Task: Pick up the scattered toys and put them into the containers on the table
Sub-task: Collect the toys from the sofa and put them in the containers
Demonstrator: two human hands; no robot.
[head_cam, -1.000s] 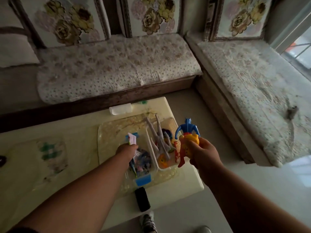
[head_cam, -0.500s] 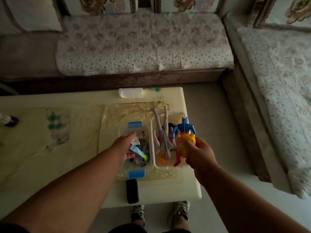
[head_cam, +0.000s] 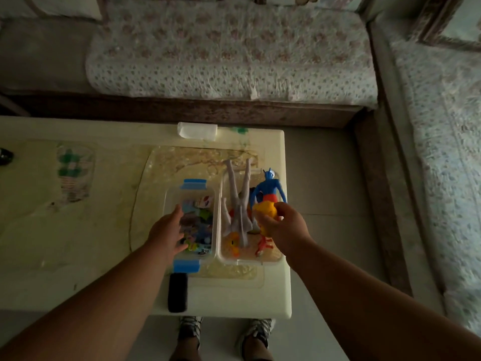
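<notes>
Blue figure (head_cam: pixel 268 190) with a yellow toy (head_cam: pixel 265 214): both look like light, stiff moulded plastic, smooth; the thin arms seem the weak spot, so best held at the middle. Right hand (head_cam: pixel 283 225) is the grip here, fingers curled round both, figure's head pointing away past the knuckles. They hang just above the right bin (head_cam: pixel 247 260), over a grey figure (head_cam: pixel 240 204) lying inside. Left hand (head_cam: pixel 166 229) rests spread on the left bin (head_cam: pixel 186 265), holding nothing. Both bins sit side by side on the worktop (head_cam: pixel 104 230).
</notes>
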